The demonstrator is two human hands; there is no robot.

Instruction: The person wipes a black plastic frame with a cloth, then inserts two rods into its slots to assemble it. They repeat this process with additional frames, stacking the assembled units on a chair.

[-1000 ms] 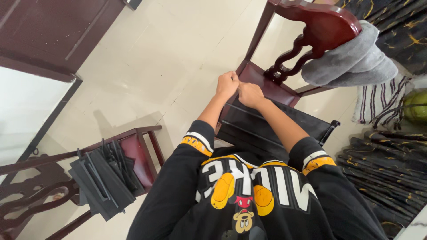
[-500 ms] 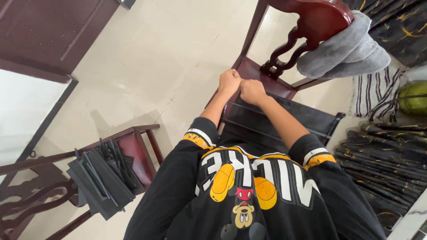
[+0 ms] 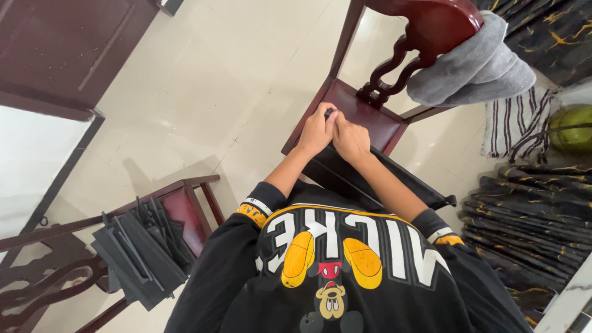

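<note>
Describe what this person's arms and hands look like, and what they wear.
Both forearms are bare. The left hand and right hand wear no gloves. Black sleeves are pushed up, ending in cuffs striped white and yellow.

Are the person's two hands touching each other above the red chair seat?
Touching. The head view shows the left hand pressed against the right hand, no gap between them, over the chair seat.

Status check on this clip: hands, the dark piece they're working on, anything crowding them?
Left hand and right hand pressed together, pinching small dark piece. Black sheet below, over chair seat. Nothing crowding.
</note>
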